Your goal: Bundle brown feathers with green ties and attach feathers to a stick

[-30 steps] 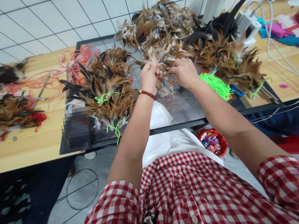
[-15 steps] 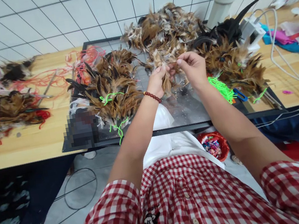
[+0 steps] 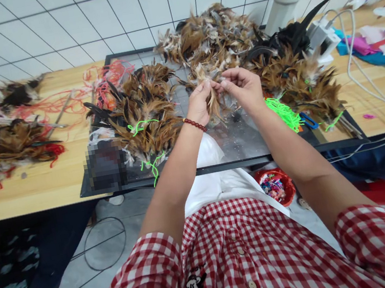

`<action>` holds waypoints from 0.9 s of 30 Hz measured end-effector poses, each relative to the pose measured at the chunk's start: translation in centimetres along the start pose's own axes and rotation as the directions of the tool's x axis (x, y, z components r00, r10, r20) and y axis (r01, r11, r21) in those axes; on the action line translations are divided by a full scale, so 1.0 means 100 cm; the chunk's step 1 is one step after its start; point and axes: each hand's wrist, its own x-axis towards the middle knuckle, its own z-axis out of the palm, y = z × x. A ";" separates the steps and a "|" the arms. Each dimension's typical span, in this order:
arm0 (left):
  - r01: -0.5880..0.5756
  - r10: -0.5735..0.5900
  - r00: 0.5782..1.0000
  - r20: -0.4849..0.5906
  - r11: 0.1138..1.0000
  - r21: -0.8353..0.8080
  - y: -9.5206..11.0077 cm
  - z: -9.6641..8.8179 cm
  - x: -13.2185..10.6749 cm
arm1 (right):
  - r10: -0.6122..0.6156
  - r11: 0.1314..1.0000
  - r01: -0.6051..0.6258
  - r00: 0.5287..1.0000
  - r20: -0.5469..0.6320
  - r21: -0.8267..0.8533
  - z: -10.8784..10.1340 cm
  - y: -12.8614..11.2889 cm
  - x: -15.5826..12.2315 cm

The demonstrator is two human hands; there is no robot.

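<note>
My left hand (image 3: pixel 198 105), with a beaded bracelet at its wrist, pinches a small bunch of brown feathers (image 3: pixel 214 106) whose tips hang down over the dark board (image 3: pixel 230 145). Close beside it, my right hand (image 3: pixel 245 89) has thumb and forefinger pressed together at the bunch, on what looks like a feather; its fingertips partly hide it. Behind both hands rises a big heap of loose brown and grey feathers (image 3: pixel 211 36). Feather bundles with green ties (image 3: pixel 150 106) lie left of my hands, and more brown bundles (image 3: pixel 296 76) lie to the right.
Green cords (image 3: pixel 284 113) and a blue-handled tool (image 3: pixel 308 120) lie right of my right forearm. A pale bottle (image 3: pixel 286 1), black feathers (image 3: pixel 282 41) and a white cable (image 3: pixel 361 69) stand or lie farther right. Pink string (image 3: pixel 66 104) spreads leftward. Below is a red basket (image 3: pixel 288 189).
My right hand has moved slightly left, closer to my left hand. The brown feather that stretched between the hands now hardly shows. My left hand keeps its hold on the bunch.
</note>
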 end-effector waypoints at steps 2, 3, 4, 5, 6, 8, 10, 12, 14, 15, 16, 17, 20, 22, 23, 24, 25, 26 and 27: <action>0.007 -0.007 1.000 0.030 1.000 0.015 0.001 0.001 -0.003 | 0.049 0.998 -0.048 0.999 -0.024 0.039 -0.002 0.002 0.002; 0.014 -0.015 0.999 0.049 1.000 0.019 0.002 0.002 -0.004 | 0.082 0.995 -0.080 0.996 -0.039 0.053 -0.003 0.002 0.003; 0.023 -0.024 0.997 0.068 1.000 0.022 0.003 0.002 -0.005 | 0.119 0.991 -0.116 0.992 -0.047 0.067 -0.004 0.001 0.003; 0.034 -0.035 0.996 0.086 0.999 0.023 0.004 0.003 -0.007 | 0.160 0.984 -0.156 0.986 -0.042 0.083 -0.005 0.000 0.003; 0.043 -0.046 0.994 0.100 0.999 0.027 0.006 0.004 -0.008 | 0.201 0.975 -0.198 0.979 -0.022 0.105 -0.005 -0.002 0.003; 0.058 -0.063 0.991 0.119 0.997 0.046 0.008 0.005 -0.011 | 0.267 0.949 -0.272 0.962 0.049 0.157 -0.003 -0.008 0.002; 0.066 -0.077 0.988 0.133 0.994 0.082 0.009 0.006 -0.013 | 0.289 0.927 -0.309 0.950 0.119 0.212 0.001 -0.017 0.001; 0.064 -0.081 0.986 0.146 0.991 0.117 0.008 0.007 -0.014 | 0.274 0.918 -0.308 0.948 0.163 0.251 0.004 -0.025 -0.001; 0.059 -0.081 0.985 0.151 0.988 0.143 0.006 0.006 -0.013 | 0.249 0.918 -0.290 0.952 0.176 0.272 0.005 -0.032 -0.001; 0.055 -0.078 0.987 0.142 0.986 0.155 0.005 0.006 -0.012 | 0.240 0.919 -0.281 0.955 0.174 0.277 0.004 -0.034 -0.001; 0.051 -0.071 0.990 0.120 0.985 0.165 0.003 0.005 -0.011 | 0.230 0.922 -0.269 0.959 0.166 0.277 0.003 -0.034 -0.001; 0.048 -0.064 0.994 0.090 0.983 0.175 0.002 0.004 -0.009 | 0.218 0.929 -0.253 0.964 0.152 0.270 0.002 -0.034 0.000; 0.047 -0.047 0.999 -0.005 0.980 0.195 -0.001 0.004 -0.007 | 0.167 0.964 -0.187 0.979 0.115 0.189 0.000 -0.030 0.001; 0.057 -0.055 0.998 -0.019 0.975 0.216 -0.002 0.006 -0.007 | 0.142 0.981 -0.156 0.982 0.124 0.112 0.000 -0.028 0.001; 0.067 -0.065 0.998 -0.015 0.971 0.229 -0.002 0.007 -0.009 | 0.139 0.985 -0.151 0.981 0.132 0.082 0.001 -0.027 0.001; 0.076 -0.076 0.997 -0.011 0.967 0.242 -0.001 0.008 -0.010 | 0.139 0.987 -0.148 0.980 0.139 0.058 0.001 -0.026 0.001; 0.086 -0.087 0.996 -0.006 0.963 0.254 -0.001 0.010 -0.012 | 0.140 0.988 -0.147 0.980 0.141 0.040 0.002 -0.025 0.000; 0.093 -0.096 0.995 -0.002 0.960 0.264 -0.001 0.011 -0.013 | 0.139 0.989 -0.144 0.981 0.136 0.026 0.002 -0.025 0.000; 0.097 -0.101 0.995 0.003 0.957 0.273 0.000 0.012 -0.015 | 0.134 0.990 -0.137 0.983 0.123 0.014 0.002 -0.024 0.000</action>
